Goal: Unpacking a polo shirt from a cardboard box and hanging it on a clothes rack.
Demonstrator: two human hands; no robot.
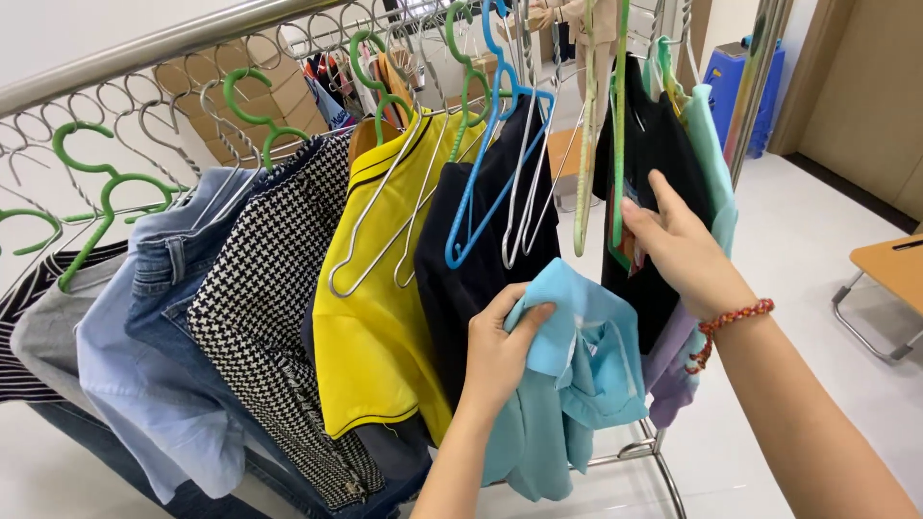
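My left hand [500, 351] grips a bunched light blue shirt [586, 370] that hangs down in front of the clothes rack. My right hand [678, 250], with a beaded bracelet on its wrist, has its fingers spread against a black garment [654, 144] on the rack, right next to a light green hanger [618, 115]. A blue hanger [481, 183] and several bare metal hangers dangle just left of the black garment, over a navy garment [461, 279].
A metal rack rail [144, 48] carries a yellow shirt [375, 317], a houndstooth top [269, 317], denim and pale blue shirts [144, 365] and green hangers. A mint garment [716, 163] hangs at right. A wooden folding table [894, 274] and a blue bin [735, 77] stand behind.
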